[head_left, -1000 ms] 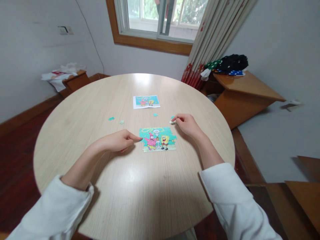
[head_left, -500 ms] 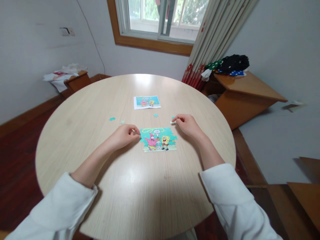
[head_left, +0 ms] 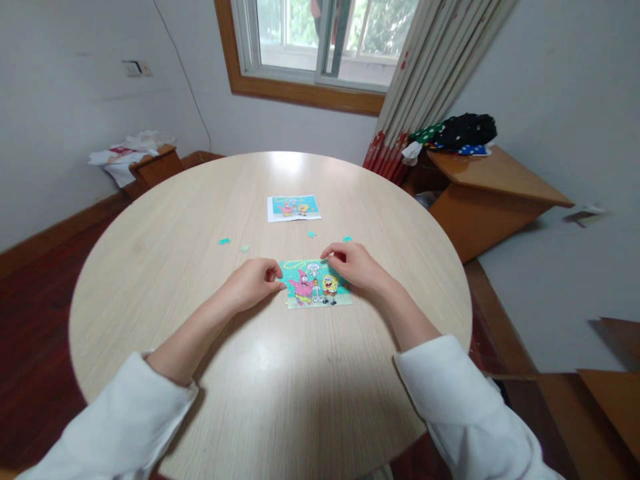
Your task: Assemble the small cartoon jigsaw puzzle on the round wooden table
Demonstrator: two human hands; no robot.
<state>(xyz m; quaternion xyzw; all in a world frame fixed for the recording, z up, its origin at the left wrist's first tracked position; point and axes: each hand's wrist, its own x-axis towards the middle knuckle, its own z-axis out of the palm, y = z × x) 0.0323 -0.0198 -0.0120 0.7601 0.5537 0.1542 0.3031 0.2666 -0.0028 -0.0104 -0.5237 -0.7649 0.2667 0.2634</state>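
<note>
A partly assembled cartoon jigsaw puzzle [head_left: 303, 292] lies flat on the table, showing a pink starfish, a squid and a yellow sponge figure. At its left edge is my left hand [head_left: 256, 283], fingers curled and the thumb and fingertips closed against the border. My right hand [head_left: 357, 265] reaches over the upper right of the puzzle and covers that corner. Its thumb and forefinger are pinched at the top edge around a small puzzle piece, mostly hidden by the fingers. Beyond the hands lie several loose pieces, including a teal puzzle piece [head_left: 225, 241] and a pale green puzzle piece [head_left: 245, 249].
A printed reference picture [head_left: 294, 208] lies farther back on the round wooden table [head_left: 210, 200]. Behind it are a window [head_left: 330, 40] and a long curtain [head_left: 435, 60]. Clothes [head_left: 463, 133] are heaped on a wooden cabinet [head_left: 490, 207] at the right.
My right hand has moved left with a pale puzzle piece, from beside the puzzle to over its upper right. A teal piece it partly covered now shows. My left hand stays at the left edge.
</note>
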